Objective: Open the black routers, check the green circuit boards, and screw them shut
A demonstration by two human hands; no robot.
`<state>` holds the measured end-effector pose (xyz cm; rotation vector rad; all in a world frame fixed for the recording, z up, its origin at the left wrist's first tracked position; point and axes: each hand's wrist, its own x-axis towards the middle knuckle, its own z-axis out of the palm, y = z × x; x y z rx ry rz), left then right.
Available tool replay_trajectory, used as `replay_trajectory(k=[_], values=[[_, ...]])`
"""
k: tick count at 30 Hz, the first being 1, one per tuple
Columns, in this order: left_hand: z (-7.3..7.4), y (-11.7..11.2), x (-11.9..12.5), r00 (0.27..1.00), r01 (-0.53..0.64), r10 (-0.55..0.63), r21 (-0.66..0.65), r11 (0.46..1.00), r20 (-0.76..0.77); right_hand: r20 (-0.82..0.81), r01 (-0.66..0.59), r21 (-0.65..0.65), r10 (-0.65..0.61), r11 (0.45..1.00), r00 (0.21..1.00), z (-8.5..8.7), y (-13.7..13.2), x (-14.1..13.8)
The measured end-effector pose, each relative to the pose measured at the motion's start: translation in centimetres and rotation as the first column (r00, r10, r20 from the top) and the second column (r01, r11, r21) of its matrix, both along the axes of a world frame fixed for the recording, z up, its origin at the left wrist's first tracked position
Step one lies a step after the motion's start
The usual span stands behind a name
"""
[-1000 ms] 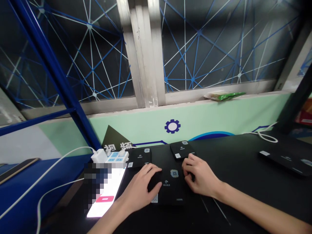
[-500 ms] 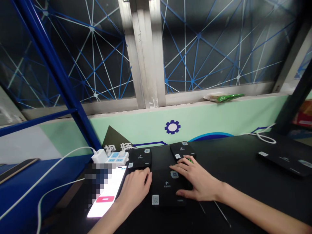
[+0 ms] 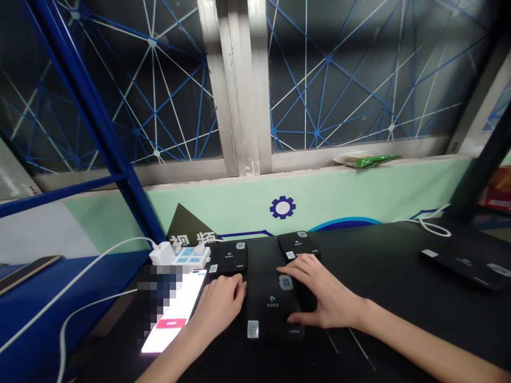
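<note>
A flat black box (image 3: 271, 311) with a white arrow mark and a small code sticker lies on the black table (image 3: 399, 298) in front of me. My left hand (image 3: 219, 303) rests at its left edge, fingers curled against the side. My right hand (image 3: 319, 292) lies over the box's right part, fingers stretched across the top and thumb at the near right side. Two smaller black boxes sit behind it: one at the back left (image 3: 229, 255), one at the back right (image 3: 297, 244).
A lit phone (image 3: 175, 314) lies left of my left hand. Behind it sits a white power strip (image 3: 186, 255) with a charger and white cables. Another flat black device (image 3: 467, 263) lies far right. A green packet (image 3: 367, 158) rests on the window sill.
My left hand slid off the top of the box to its left edge. My right hand spread flat over the box's right part. The box shifted slightly.
</note>
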<state>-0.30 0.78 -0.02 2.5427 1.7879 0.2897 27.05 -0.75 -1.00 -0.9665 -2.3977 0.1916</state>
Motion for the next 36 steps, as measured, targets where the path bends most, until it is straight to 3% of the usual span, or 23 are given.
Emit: replay_trajectory(k=[10,20,26,30,36], values=[[0.0,0.7,-0.4,0.987,-0.012,0.025,-0.085,0.996,0.156,-0.167,0.016,0.152,0.010,0.988,0.986,-1.2,-0.1,0.2],[0.3,1.0,-0.4,0.944,0.056,0.020,-0.220,0.974,0.328,-0.173,-0.035,0.283,0.087,0.958,0.981,-1.9,-0.5,0.3],[-0.1,1.7,-1.0,0.896,0.157,0.011,-0.340,0.927,0.443,-0.193,-0.066,0.424,0.161,0.903,0.968,-1.6,-1.0,0.3],[0.5,1.4,-1.1,0.863,0.244,-0.002,-0.412,0.878,0.505,-0.200,-0.084,0.489,0.205,0.868,0.958,-1.5,-1.2,0.4],[1.6,0.9,-1.0,0.794,0.368,-0.008,-0.470,0.802,0.607,-0.064,-0.294,0.505,0.375,0.811,0.925,-1.1,-1.4,0.5]])
